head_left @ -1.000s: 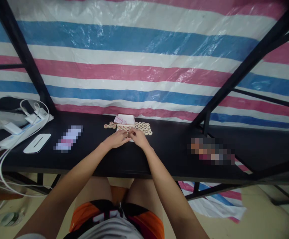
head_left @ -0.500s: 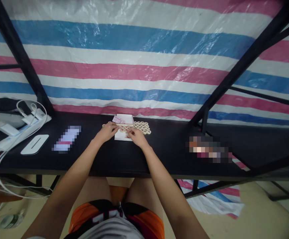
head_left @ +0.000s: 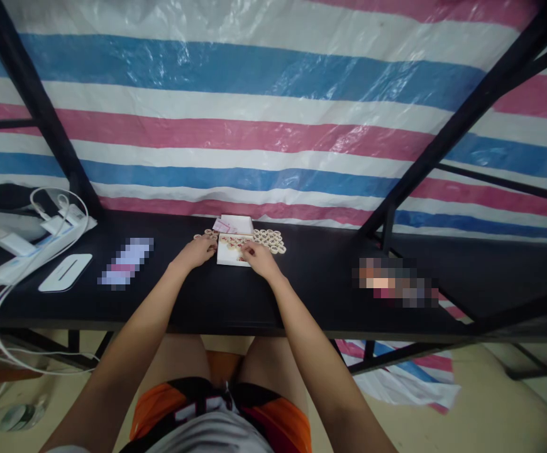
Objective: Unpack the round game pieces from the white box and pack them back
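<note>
A shallow white box (head_left: 229,257) sits on the black table, with several small round cream game pieces in its far part. My left hand (head_left: 200,251) is at the box's left edge, in front of more round game pieces (head_left: 211,234). Its fingers are curled; what they hold, if anything, is hidden. Over the box's right side is my right hand (head_left: 260,259), fingertips pressed together at the pieces inside; I cannot make out what is between them. A larger group of dark-marked round pieces (head_left: 270,239) lies flat to the right of the box.
Behind the box stands a white lid or second box (head_left: 238,224) with a pinkish paper (head_left: 225,226). On the left lie a blurred phone-like object (head_left: 126,263), a white flat device (head_left: 66,273) and a cabled power strip (head_left: 42,248). A pixelated item (head_left: 396,283) lies right. Black frame posts flank the table.
My left hand has drawn back left from over the box to its left edge, uncovering the pieces inside. My right hand has hardly moved.
</note>
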Available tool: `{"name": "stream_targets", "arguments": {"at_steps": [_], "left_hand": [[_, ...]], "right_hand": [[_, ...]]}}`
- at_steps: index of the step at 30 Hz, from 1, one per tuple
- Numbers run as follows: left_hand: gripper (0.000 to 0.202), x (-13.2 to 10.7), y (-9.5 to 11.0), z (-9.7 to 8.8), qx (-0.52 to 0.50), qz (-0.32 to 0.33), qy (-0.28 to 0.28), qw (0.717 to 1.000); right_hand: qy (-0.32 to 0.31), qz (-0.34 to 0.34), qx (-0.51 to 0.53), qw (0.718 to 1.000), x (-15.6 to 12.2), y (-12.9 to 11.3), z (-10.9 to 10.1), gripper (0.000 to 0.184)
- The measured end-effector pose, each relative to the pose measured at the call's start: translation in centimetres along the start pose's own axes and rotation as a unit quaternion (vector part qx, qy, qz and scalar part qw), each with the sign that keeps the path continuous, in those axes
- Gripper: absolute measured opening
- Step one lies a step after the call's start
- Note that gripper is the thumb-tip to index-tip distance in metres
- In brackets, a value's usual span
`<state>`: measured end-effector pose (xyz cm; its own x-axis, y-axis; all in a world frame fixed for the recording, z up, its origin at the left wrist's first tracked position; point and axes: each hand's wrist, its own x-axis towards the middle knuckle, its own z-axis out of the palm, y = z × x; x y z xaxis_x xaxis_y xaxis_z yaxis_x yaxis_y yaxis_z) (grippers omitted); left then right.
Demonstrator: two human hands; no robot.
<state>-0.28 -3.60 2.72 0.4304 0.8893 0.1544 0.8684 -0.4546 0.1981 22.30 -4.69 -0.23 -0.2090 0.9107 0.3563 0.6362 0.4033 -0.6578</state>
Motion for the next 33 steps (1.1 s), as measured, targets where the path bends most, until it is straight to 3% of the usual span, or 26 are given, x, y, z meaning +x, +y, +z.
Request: {"name": "stream_targets", "arguments": {"at_steps": [6,11,19,23,28,33], "left_hand": [[0.017,-0.7,0.3,-1.2,0.043,-0.075,0.008,0.996],[0.017,-0.8,-1.4,-1.9,0.044,-0.155,-0.006,0.987],[0.028,-1.0,-4.6,-1.6,0.035,-0.264,0.097,0.959],[0.035,-0.2,-5.6,-0.7,0.012,-0.24,0.118,0.963],[0.045,1.0,-6.2,0.5,-0.096,-0.178,0.126,0.971],[0.051,1.2,-5.9,0.8,-0.176,-0.193,0.14,0.955]], "right_hand": [[-0.001,-0.004,-0.003,1.0,-0.1,-0.1,-0.1,0.015],[-0.001,-0.009,0.008,1.0,-0.1,-0.1,0.0,0.016],[-0.001,-0.009,0.002,1.0,-0.1,-0.1,-0.1,0.016],[-0.003,-0.011,0.0,1.0,-0.1,0.0,0.0,0.015],[-0.001,-0.012,-0.003,1.0,0.0,0.2,0.1,0.015],[-0.004,-0.013,-0.01,1.0,0.0,0.1,0.0,0.016]]}}
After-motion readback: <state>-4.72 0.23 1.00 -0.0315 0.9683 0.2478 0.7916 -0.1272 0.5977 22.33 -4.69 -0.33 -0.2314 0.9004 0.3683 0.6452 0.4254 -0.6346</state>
